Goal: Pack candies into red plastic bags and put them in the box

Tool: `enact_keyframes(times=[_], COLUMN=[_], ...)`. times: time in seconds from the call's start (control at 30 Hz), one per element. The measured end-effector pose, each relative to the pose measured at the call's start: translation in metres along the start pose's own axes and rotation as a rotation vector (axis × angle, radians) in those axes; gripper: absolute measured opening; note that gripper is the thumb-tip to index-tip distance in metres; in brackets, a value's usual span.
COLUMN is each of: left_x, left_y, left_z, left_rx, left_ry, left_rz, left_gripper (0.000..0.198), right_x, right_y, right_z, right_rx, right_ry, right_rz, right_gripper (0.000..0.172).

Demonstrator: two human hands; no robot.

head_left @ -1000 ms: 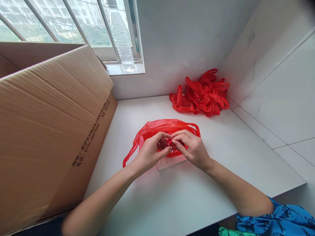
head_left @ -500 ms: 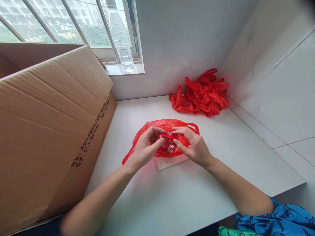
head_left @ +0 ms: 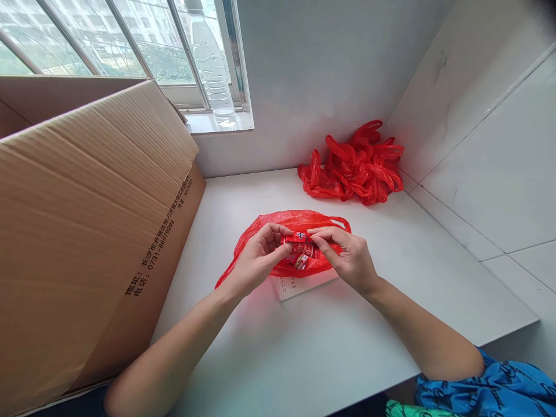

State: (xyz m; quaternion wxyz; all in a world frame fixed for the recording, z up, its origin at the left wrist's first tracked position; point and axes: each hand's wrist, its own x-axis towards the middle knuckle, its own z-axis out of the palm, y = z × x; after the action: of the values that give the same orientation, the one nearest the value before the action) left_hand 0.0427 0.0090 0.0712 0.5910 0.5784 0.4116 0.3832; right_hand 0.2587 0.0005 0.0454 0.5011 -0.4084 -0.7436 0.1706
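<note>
Between my two hands is a small red wrapped candy [head_left: 297, 238] with white and black print. My left hand [head_left: 262, 250] pinches its left end between thumb and fingers. The right end is pinched by my right hand [head_left: 345, 250], with thumb and fingertips together. Beneath them an opened red plastic bag [head_left: 278, 218] lies with its mouth facing up. Several more wrapped candies [head_left: 301, 260] show inside it, partly covered by my fingers. Under the bag's near edge, a white booklet or sheet with handwriting-like marks [head_left: 299, 286] sticks out.
A large cardboard box [head_left: 95, 220] stands at the left. Crumpled red plastic bags [head_left: 356, 165] lie against the back wall on the white table [head_left: 278, 359]. A clear bottle [head_left: 212, 69] stands on the window sill, and a tiled wall [head_left: 490, 145] borders the right side.
My right thumb and fingers have closed onto the candy's right end, where they were spread wider before. My left hand keeps its hold, almost unmoved.
</note>
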Motion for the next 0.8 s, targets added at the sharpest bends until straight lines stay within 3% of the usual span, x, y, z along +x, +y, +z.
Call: enact_keyframes(times=[0.27, 0.33, 0.47, 0.6, 0.8], left_x=[-0.0007, -0.0008, -0.0012, -0.0021, -0.0044], left_y=[0.0038, 0.0042, 0.0021, -0.0007, 0.0006], left_z=[0.0030, 0.0026, 0.0016, 0.0026, 0.0049], left_rx=[-0.105, -0.108, -0.048, 0.027, 0.036], left_ry=[-0.003, 0.004, -0.009, -0.001, -0.056], left_rz=[-0.008, -0.005, 0.020, 0.030, -0.048], left_gripper=[0.025, 0.024, 0.022, 0.025, 0.036], right_x=[0.0017, 0.0020, 0.0017, 0.0009, 0.0011], right_y=[-0.0021, -0.0026, -0.0014, 0.0006, -0.0020], right_z=[-0.0038, -0.0037, -0.0027, -0.0020, -0.0010], right_rx=[0.032, 0.038, 0.031, 0.007, -0.010], right_ry=[-0.015, -0.034, -0.024, 0.004, -0.012], right_rz=[-0.036, -0.063, -0.060, -0.056, -0.079], right_gripper=[0.004, 0.009, 0.003, 0.006, 0.007])
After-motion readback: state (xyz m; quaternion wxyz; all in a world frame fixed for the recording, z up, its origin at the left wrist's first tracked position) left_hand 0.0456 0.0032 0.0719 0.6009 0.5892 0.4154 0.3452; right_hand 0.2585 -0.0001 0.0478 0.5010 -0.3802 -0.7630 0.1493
